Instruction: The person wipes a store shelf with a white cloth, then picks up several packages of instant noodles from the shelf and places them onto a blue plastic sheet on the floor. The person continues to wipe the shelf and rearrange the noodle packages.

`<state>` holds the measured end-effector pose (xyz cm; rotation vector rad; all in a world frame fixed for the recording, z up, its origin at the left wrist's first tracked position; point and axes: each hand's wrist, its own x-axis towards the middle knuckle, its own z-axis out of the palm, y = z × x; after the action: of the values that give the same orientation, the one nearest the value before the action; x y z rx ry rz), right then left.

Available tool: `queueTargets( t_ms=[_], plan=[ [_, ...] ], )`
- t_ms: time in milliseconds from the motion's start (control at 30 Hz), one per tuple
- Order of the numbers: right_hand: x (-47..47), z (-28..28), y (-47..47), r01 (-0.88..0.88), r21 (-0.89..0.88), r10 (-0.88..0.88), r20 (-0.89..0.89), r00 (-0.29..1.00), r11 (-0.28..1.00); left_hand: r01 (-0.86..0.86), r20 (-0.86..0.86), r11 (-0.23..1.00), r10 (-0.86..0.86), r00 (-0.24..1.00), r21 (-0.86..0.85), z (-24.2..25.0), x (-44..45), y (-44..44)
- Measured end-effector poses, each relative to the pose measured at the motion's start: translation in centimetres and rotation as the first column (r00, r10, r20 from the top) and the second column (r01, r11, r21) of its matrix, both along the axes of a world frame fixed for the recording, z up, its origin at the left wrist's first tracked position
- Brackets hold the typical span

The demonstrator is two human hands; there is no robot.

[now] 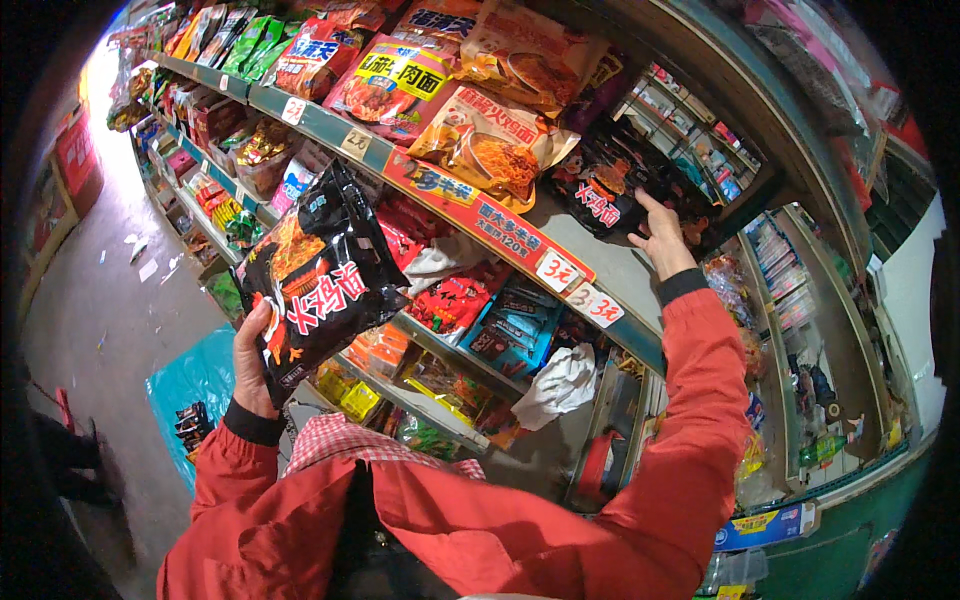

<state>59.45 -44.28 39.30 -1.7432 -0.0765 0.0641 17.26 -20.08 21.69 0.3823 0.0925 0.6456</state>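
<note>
A black packet of instant noodles (319, 277) is in my left hand (253, 360), held by its lower left edge in front of the shelves. My right hand (664, 236) reaches over the upper shelf, its fingers spread at a similar black noodle packet (600, 184) lying there; whether they grip it I cannot tell. More dark packets lie behind and to the right of that hand. Left of them on the shelf sit an orange noodle packet (491, 146) and a pink one (390, 86). Price tags (556, 270) line the shelf edge.
Lower shelves hold red snack bags (450, 300), a blue box of small packets (514, 322) and a crumpled white cloth or bag (559, 386). A teal plastic sheet (199, 367) lies on the floor at left, with scraps of paper (148, 268) beyond. A glass display case (817, 360) stands at right.
</note>
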Motion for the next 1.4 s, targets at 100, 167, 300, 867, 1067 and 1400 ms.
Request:
queueTargets(
  t_ms=[100, 167, 300, 867, 1067, 1400],
  plan=[
    [1.6, -1.0, 1.1, -0.011, -0.074, 0.012, 0.007, 1.000, 0.997, -0.033, -0.009, 0.999, 0.033, 0.999, 0.001, -0.8, -0.8, 0.1],
    [1.6, -1.0, 1.7, -0.061, 0.070, 0.062, -0.023, 0.998, 0.996, -0.081, -0.069, 0.997, 0.080, 0.994, -0.006, -1.1, -1.3, 0.1],
    [0.8, -0.4, 1.6, -0.098, 0.159, 0.113, -0.089, 0.990, 0.982, -0.111, -0.116, 0.994, 0.108, 0.987, -0.022, -1.6, -2.5, 0.2],
    [4.1, -3.3, 1.1, -0.279, 0.238, 0.244, 0.164, 0.956, 0.930, -0.128, -0.122, 0.990, 0.120, 0.985, -0.059, -4.4, -3.5, 0.3],
    [3.4, -2.8, 0.8, -0.319, 0.320, 0.304, 0.097, 0.948, 0.892, -0.208, -0.210, 0.974, 0.186, 0.960, -0.088, -5.3, -4.2, 0.3],
    [3.0, -2.7, 0.0, -0.284, 0.351, 0.238, 0.170, 0.956, 0.892, -0.187, -0.164, 0.979, 0.172, 0.971, -0.077, -5.8, -5.4, 0.4]
  ],
)
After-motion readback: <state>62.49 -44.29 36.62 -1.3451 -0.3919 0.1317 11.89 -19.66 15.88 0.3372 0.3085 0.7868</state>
